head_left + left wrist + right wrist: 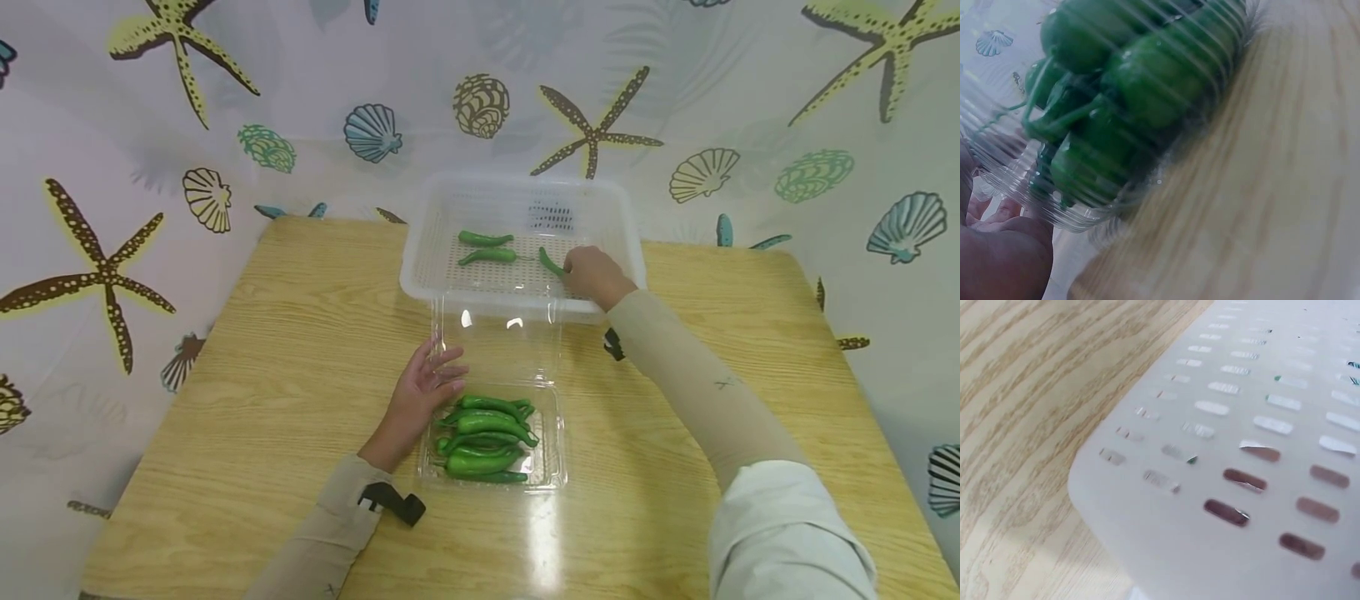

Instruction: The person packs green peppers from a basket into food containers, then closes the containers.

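Observation:
My right hand (596, 273) reaches down into the white plastic basket (411, 258) and grips one end of a green chili pepper (550, 261). Two more green peppers (487, 256) lie on the basket floor to the left of it. My left hand (422, 392) rests at the upper left edge of a clear plastic clamshell box (557, 433), fingers loosely extended. Several green peppers (487, 427) are heaped in that box; its clear lid (498, 342) is folded back toward the basket. In the left wrist view, the peppers (1166, 75) show through the ribbed box wall beside my thumb.
Both containers stand on a wood-grain table (315, 308), the basket at the far edge and the box nearer. A cloth (315, 108) printed with starfish and shells hangs behind and at both sides. The slotted basket wall (1166, 531) fills much of the right wrist view.

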